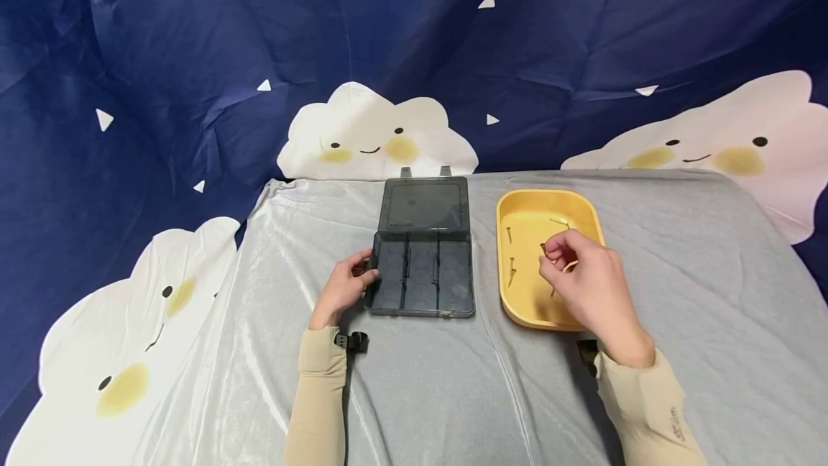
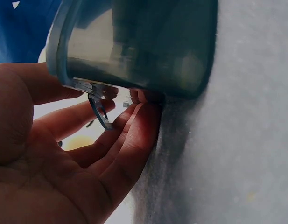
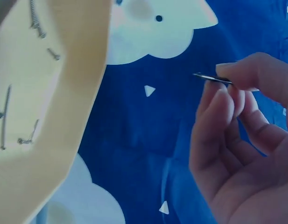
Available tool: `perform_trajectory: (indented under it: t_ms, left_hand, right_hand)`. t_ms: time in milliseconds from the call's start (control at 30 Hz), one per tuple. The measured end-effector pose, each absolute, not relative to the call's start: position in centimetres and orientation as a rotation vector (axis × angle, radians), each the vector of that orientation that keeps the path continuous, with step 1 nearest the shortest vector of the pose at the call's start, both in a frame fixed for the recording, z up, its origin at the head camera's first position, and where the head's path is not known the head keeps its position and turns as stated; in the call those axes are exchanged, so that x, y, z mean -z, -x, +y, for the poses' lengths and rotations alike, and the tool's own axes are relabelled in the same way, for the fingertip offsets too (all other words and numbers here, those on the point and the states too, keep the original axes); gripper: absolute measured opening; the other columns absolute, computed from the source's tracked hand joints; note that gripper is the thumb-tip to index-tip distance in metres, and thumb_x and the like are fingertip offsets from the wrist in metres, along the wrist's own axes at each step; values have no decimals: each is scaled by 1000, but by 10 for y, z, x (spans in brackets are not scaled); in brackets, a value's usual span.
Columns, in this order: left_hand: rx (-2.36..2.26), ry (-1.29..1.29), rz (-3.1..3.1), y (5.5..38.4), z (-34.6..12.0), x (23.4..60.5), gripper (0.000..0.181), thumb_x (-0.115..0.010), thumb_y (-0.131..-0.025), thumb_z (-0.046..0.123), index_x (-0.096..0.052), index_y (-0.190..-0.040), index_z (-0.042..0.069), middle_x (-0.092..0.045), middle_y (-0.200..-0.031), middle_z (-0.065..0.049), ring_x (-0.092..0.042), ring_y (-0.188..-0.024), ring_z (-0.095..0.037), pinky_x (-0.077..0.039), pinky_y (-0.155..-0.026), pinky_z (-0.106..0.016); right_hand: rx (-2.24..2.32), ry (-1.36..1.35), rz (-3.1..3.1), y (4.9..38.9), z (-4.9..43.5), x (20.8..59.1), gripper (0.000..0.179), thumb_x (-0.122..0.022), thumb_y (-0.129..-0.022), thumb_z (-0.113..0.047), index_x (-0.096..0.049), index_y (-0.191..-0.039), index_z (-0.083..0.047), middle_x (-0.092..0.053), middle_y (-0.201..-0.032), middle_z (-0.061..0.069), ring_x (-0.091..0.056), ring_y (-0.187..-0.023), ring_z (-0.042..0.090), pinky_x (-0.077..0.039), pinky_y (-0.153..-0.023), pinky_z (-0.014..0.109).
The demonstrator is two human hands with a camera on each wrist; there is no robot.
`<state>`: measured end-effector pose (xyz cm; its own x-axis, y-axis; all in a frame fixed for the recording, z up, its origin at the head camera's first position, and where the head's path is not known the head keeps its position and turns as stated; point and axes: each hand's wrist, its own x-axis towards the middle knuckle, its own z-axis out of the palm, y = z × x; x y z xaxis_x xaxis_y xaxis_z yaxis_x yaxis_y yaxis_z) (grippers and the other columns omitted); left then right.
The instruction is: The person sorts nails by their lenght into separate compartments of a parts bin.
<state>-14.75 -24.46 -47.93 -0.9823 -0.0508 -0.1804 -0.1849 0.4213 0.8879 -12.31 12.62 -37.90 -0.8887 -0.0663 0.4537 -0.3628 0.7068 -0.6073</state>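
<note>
A dark see-through compartment box lies on the cloth with its lid folded back. My left hand holds the box's left side, thumb at the rim. In the left wrist view, the fingers of that hand reach against the box wall, beside a small hanging clasp. Over the yellow tray, my right hand pinches a thin metal screw between thumb and fingertips. Several loose screws lie in the tray.
Grey cloth covers the table. Two dividers split the box into three long compartments; thin dark pieces show along them, too small to tell. A blue curtain with clouds hangs behind.
</note>
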Motion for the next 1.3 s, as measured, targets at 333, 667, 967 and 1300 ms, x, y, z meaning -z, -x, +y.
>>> perform_trajectory:
  t_ms: [333,667,967,1300]
  left_hand:
    - [-1588,217,2539,147,-245,477,50,-62,-91,9,-52,-139,8,-63,-114,-19,-58,-90,-20,-49,-62,-25]
    - [-1590,207,2556,148,-245,477,51,-63,-90,7,-51,-139,5,-61,-117,-22,-58,-89,-20,-48,-63,-24]
    - [-1575,187,2548,144,-242,465,51,-61,-91,6,-48,-140,-1,-59,-120,-26,-59,-95,-27,-47,-65,-25]
    - [-1579,187,2561,150,-247,480,49,-62,-90,7,-52,-138,5,-62,-118,-21,-60,-92,-24,-49,-65,-25]
  right_hand:
    - [-1155,-326,-2436,119,117,366,12,-72,-75,-1,-65,-82,-8,-64,-71,2,-52,-62,-6,-41,-58,5]
    - [-1412,-239,-2322,119,101,362,14,-78,-74,-1,-68,-82,-5,-65,-74,-8,-57,-60,-4,-46,-58,9]
    - [-1722,-224,-2260,119,84,363,15,-77,-77,-2,-67,-89,0,-62,-79,-13,-60,-66,1,-48,-60,11]
    - [-1967,-271,-2143,120,61,373,14,-72,-79,6,-64,-90,6,-62,-81,-9,-62,-68,3,-51,-62,13]
